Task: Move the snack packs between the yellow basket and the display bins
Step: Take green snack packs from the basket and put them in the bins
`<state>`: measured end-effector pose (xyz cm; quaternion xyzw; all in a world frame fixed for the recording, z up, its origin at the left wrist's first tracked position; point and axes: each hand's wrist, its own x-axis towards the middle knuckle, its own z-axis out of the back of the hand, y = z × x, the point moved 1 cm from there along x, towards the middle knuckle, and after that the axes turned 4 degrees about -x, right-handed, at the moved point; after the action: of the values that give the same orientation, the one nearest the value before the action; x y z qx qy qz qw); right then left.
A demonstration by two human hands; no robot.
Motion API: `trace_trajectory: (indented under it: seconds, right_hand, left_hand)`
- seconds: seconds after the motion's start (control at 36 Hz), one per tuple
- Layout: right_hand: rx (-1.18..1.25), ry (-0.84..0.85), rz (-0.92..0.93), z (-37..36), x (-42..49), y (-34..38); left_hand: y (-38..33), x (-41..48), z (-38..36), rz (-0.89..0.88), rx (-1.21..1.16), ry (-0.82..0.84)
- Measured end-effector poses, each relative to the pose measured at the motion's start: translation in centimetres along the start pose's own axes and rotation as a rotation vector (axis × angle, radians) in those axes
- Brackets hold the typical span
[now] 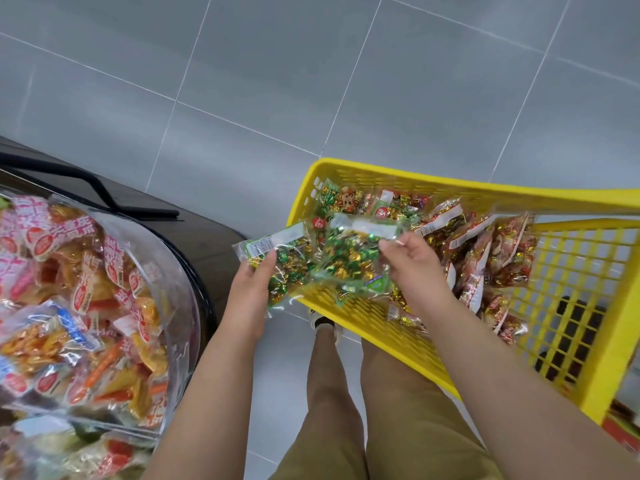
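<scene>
Left hand [252, 289] grips a green snack pack [285, 268], thumb on top and fingers curled under it. The pack is held over the gap just left of the basket's edge. Right hand [414, 268] pinches a second green pack [349, 261] by its clear upper edge. This pack hangs over the basket's near-left corner and touches or overlaps the pack in the left hand.

Yellow basket [433, 188] sits under and beyond the right hand, tilted. More green packs [332, 199] lie in it just past both hands. Red packs [495, 254] are piled to the right of the right hand.

Clear-walled display bin [188, 271] stands left of the left hand, near the forearm, heaped with orange and pink packs [79, 289].

Grey tiled floor [311, 81] lies beyond the hands. Khaki shorts [398, 427] and one shoe [320, 322] show below, between the forearms.
</scene>
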<state>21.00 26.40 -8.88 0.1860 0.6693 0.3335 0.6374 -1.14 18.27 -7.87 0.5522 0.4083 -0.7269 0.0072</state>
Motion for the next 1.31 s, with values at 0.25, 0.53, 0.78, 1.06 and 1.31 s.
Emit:
trace_trajectory:
  seconds: [0.25,0.53,0.78,1.06,1.31]
  right_hand:
    - [-0.045,0.176,0.016,-5.3,-1.2,-0.8]
    - [-0.416,-0.242,-0.189,-4.0,2.8,-3.2]
    - [-0.475,-0.122,-0.242,-4.9,3.8,-2.6]
    - [0.252,-0.282,-0.321,0.4,-1.6,1.0]
    - [0.376,0.005,-0.050,-0.1,-9.8,7.0]
  left_hand:
    - [0.2,-0.2,-0.1,-0.063,0.034,0.224]
    - [1.0,0.2,0.8,-0.037,-0.172,-0.054]
    - [0.4,-0.7,1.8,-0.022,-0.221,-0.111]
    - [-3.2,-3.7,4.0,-0.019,-0.132,-0.160]
    - [-6.3,-9.7,5.8,-0.022,-0.138,-0.019]
